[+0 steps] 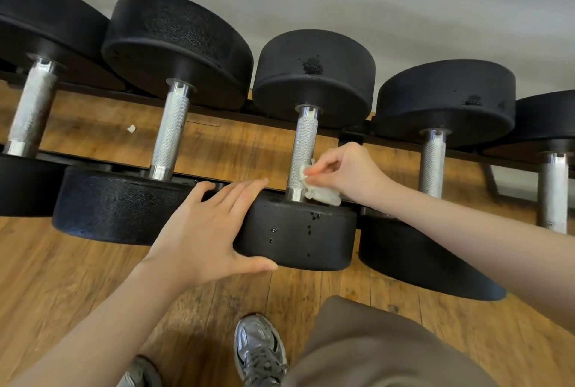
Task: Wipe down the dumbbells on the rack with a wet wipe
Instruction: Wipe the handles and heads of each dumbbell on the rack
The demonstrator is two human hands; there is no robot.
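Five black dumbbells sit side by side on the rack [217, 113], handles running away from the camera; middle dumbbell [306, 150] is the one being worked; right hand [339, 173] pinches a crumpled white wet wipe [320, 193] between thumb and fingertips, wipe touching the right side of the knurled steel handle near its lower end, just above the near head; left hand [202, 228] has straight fingers spread over the left edge of that near head, thumb under its front rim, holding nothing; neighbour dumbbell on the left [168, 134] just beside the left hand's fingers; small white scrap [131, 128] on the wood floor [77, 277] under the rack; grey sneaker [259, 352] and brown trouser leg [373, 349] at bottom.
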